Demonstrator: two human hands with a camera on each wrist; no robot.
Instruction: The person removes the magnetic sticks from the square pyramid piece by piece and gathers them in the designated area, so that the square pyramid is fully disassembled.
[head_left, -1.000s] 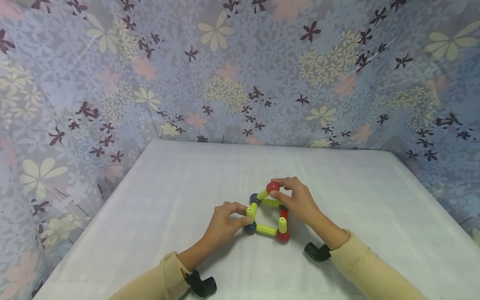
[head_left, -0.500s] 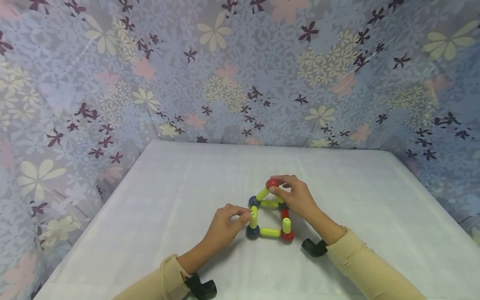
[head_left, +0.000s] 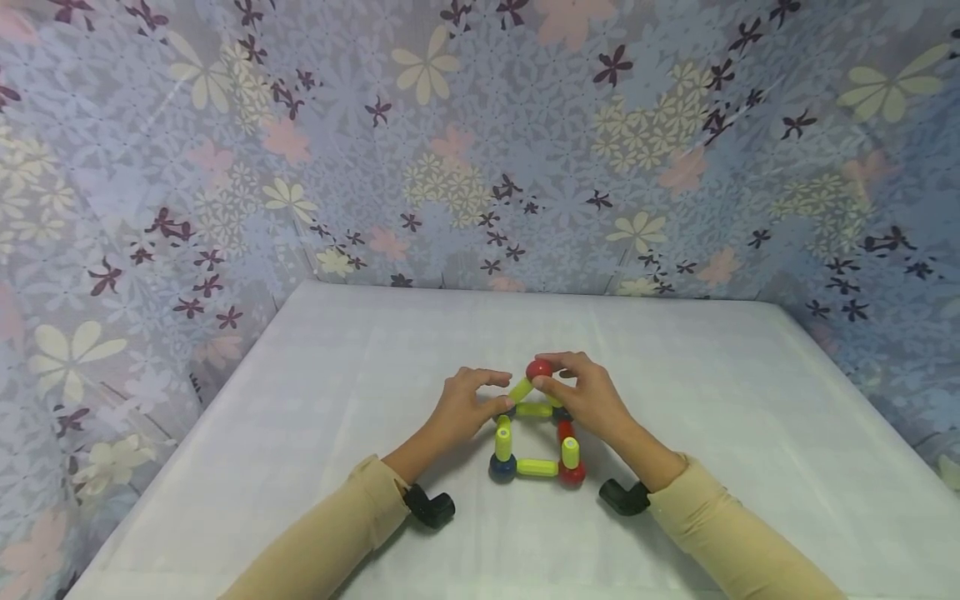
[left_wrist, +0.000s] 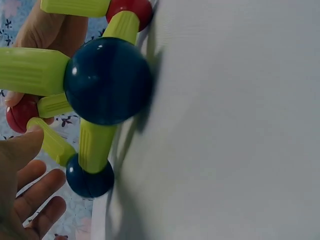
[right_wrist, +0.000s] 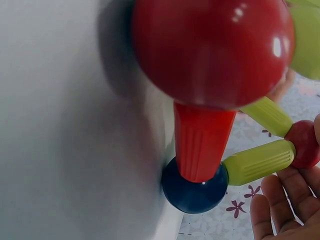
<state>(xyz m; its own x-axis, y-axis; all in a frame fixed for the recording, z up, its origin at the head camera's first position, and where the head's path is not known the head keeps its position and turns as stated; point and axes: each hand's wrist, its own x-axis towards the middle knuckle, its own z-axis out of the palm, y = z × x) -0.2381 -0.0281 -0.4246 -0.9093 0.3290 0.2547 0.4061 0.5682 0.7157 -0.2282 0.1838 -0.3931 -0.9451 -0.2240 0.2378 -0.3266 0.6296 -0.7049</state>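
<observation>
A ball-and-rod frame built from toy pieces stands on the table, its base a square. My right hand pinches a red ball at the peak of two slanting lime rods at the back. The left hand is by the back-left blue ball; its thumb lies close to a slanting lime rod, contact unclear, and its other fingers are spread. Upright lime rods stand on the front blue ball and the front red ball. A red rod forms the right side.
The white-covered table surrounds the frame. Behind it hangs a floral cloth. Black wrist mounts stick out under both sleeves.
My left hand has let go of the front-left upright rod and moved back toward the rear blue ball. The right hand keeps hold of the top red ball, and the frame shifted slightly.
</observation>
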